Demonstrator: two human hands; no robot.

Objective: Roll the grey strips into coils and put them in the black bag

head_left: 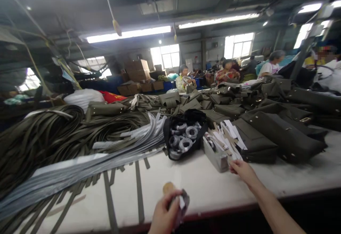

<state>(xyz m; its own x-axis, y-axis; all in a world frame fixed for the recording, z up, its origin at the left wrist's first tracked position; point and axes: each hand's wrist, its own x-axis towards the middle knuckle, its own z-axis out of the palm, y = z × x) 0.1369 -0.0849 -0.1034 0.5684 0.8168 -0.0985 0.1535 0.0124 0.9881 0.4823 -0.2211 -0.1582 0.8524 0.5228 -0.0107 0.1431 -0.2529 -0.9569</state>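
Near the table's front edge, my left hand is closed around a small grey coiled bundle with a white piece on it. A round yellowish disc lies just beyond those fingers. My right hand has its fingers pinched at the near end of the white and tan strips; what is between the fingertips is too small to tell. Those strips lie across a grey box. Left of the box, a black bag holds several clear-wrapped coils.
Long dark straps and grey plastic-wrapped strips cover the left of the white table. Dark olive bags are piled at the right and back. Several people sit beyond the table. A cord with a yellow end hangs above.
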